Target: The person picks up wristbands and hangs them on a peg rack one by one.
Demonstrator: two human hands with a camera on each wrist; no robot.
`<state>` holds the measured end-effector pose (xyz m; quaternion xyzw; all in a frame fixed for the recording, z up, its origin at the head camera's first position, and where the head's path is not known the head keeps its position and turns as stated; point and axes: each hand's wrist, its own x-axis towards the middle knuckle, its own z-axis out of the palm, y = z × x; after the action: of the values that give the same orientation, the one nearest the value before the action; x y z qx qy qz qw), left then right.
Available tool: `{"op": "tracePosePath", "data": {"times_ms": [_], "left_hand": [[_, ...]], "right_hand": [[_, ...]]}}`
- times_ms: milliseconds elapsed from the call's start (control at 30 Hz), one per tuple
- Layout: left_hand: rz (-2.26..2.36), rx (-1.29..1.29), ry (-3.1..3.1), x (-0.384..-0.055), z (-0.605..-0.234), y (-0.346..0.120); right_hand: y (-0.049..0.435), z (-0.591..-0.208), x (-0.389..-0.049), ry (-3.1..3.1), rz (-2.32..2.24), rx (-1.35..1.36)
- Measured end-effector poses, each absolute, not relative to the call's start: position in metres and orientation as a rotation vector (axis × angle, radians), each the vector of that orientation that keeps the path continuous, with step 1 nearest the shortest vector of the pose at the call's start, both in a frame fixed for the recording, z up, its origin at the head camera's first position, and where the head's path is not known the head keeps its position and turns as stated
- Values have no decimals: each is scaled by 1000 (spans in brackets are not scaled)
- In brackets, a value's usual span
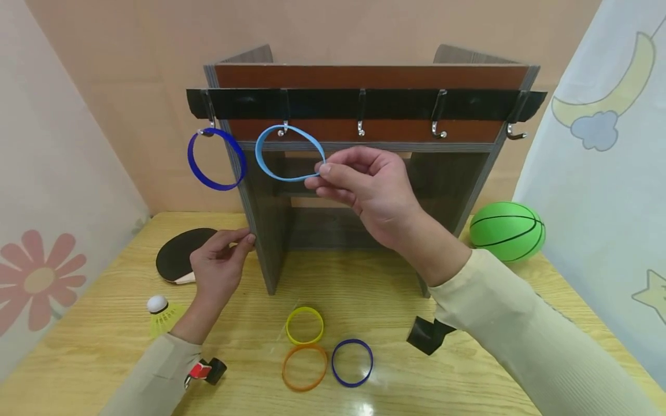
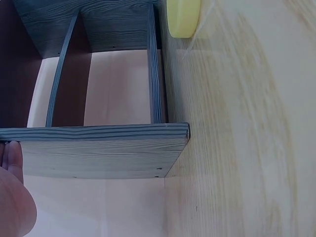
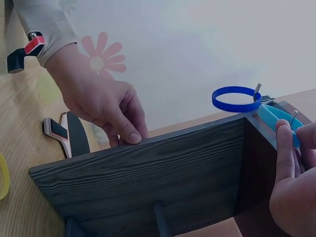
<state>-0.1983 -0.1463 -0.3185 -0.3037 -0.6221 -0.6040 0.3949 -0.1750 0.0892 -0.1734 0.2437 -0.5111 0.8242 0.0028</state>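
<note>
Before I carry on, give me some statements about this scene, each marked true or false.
1. The right hand pinches the light blue band. True.
2. The left hand holds the bat. False: it holds the rack by its side edge.
3. A dark blue band hangs from the leftmost hook. True.
4. The ball lies left of the rack. False: it lies on the right.
5. The yellow band is nearer the rack than the orange band. True.

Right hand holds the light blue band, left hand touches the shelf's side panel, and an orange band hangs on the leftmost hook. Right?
No: the head view shows a dark blue band on the leftmost hook; the orange band lies on the table. The rest stands.
</note>
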Motion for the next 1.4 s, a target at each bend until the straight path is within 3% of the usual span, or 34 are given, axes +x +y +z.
{"op": "tracePosePath", "data": {"times_ms": [833, 1400], "left_hand": [[-1492, -751, -1608, -198, -320, -147], [-1473, -709, -1622, -197, -318, -145]], "right_hand": [[97, -198, -182, -1926, 2414, 601], [127, -242, -161, -2315, 2184, 574]]}}
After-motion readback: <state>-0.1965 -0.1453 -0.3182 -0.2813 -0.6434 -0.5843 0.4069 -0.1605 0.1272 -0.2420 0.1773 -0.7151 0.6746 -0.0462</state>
